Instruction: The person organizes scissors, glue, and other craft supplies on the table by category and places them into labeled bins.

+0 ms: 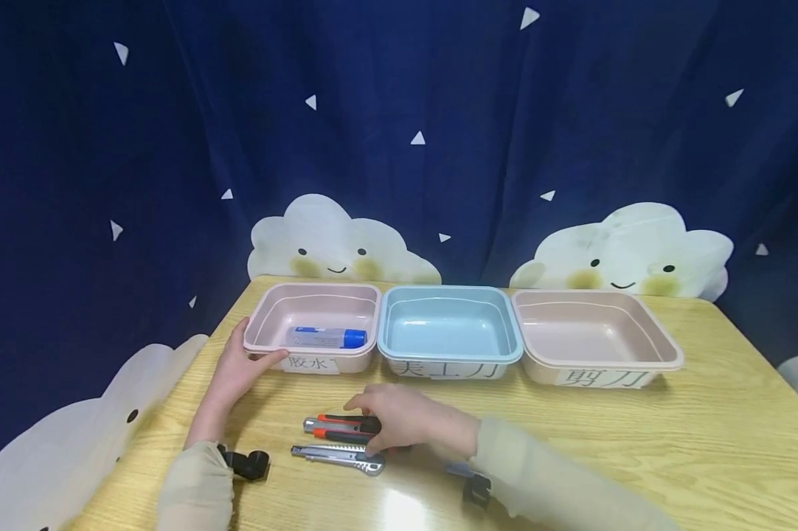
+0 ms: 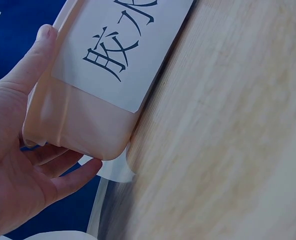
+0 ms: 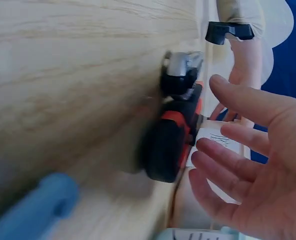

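My left hand (image 1: 240, 369) grips the front left corner of the left pink bin (image 1: 346, 361), thumb at the front rim and fingers round the side. Inside that bin lies a clear glue bottle (image 1: 319, 338) with a blue cap. Over the table, my right hand (image 1: 406, 417) hovers at the utility knives, its fingers spread with nothing between them in the right wrist view. Two knives, black and orange (image 1: 339, 436), lie side by side, their right ends hidden by the hand. A silver utility knife (image 1: 335, 456) lies nearer to me.
A light blue bin (image 1: 449, 357) stands in the middle of the row and another pink bin (image 1: 538, 367) at the right, each with a paper label in front. A blue object (image 3: 38, 210), partly out of view, lies near my right wrist. Behind the table hangs a dark blue curtain (image 1: 399, 88).
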### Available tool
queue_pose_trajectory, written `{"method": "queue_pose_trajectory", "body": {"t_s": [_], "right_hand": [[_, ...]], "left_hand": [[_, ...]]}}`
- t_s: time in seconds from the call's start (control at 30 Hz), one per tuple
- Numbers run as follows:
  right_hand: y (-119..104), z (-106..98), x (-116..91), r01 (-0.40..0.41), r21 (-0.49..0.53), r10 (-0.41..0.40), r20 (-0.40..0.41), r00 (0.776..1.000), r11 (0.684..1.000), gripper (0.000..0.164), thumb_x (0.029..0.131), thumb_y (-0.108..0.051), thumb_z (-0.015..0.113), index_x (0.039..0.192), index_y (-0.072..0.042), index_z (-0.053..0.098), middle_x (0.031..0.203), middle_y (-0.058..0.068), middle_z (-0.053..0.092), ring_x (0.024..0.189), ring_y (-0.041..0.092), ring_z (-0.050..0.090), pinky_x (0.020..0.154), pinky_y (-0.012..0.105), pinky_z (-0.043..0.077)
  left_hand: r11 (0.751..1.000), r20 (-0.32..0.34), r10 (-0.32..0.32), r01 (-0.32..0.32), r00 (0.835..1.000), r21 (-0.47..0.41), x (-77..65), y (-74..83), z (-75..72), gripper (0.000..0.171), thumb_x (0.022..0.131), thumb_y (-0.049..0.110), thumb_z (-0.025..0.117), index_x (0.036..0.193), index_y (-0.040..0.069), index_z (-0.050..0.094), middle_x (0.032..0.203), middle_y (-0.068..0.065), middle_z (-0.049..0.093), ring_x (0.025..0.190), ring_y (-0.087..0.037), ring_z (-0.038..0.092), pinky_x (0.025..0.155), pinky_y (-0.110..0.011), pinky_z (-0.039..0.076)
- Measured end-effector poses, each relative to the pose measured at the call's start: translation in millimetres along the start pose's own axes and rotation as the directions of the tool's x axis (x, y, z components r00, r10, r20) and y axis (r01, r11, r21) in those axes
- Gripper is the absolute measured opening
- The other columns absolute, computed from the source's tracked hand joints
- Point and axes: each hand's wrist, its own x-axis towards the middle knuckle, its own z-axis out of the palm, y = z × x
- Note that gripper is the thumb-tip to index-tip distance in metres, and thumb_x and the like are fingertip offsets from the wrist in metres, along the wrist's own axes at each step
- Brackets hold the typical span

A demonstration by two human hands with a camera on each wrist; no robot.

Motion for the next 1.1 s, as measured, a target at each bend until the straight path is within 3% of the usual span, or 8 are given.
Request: {"method": "queue_pose_trajectory", "body": {"t_s": [0.5,0.7,1.1], "right_hand": [[13,10,-2,-0.041,0.071,0.040,0.021,0.999,0.997,0.056,0.067,-0.026,0.079,0.120,-0.021,0.058,0.093,-0.007,0.056,0.079,0.002,0.049,0.074,0.018,0.043],[18,10,-4,-0.022,0.073,0.022,0.009,1.000,0.997,0.054,0.068,-0.023,0.078,0.117,-0.017,0.059,0.090,-0.006,0.058,0.079,0.004,0.050,0.074,0.019,0.044],[16,16,-2,-0.065,-0.050,0.062,-0.051,0.997,0.997,0.049,0.061,-0.024,0.081,0.107,-0.018,0.064,0.087,-0.007,0.054,0.074,0.005,0.048,0.068,0.019,0.043]], "left_hand": [[1.000,-0.005,0.011,-0.011,1.000,-0.006,2.2,-4.6,2.4,0.100,0.074,0.039,0.074,0.145,0.008,0.010,0.137,-0.023,0.033,0.121,-0.037,0.037,0.100,-0.054,0.031],[1.000,-0.002,0.008,-0.008,1.000,-0.009,2.0,-4.2,2.2,0.101,0.074,0.039,0.073,0.145,0.009,0.009,0.138,-0.023,0.033,0.121,-0.038,0.037,0.100,-0.054,0.031],[1.000,-0.012,0.012,-0.013,1.000,-0.005,1.6,-1.8,1.5,0.099,0.074,0.037,0.074,0.145,0.008,0.011,0.136,-0.023,0.034,0.120,-0.037,0.037,0.100,-0.053,0.030]]}}
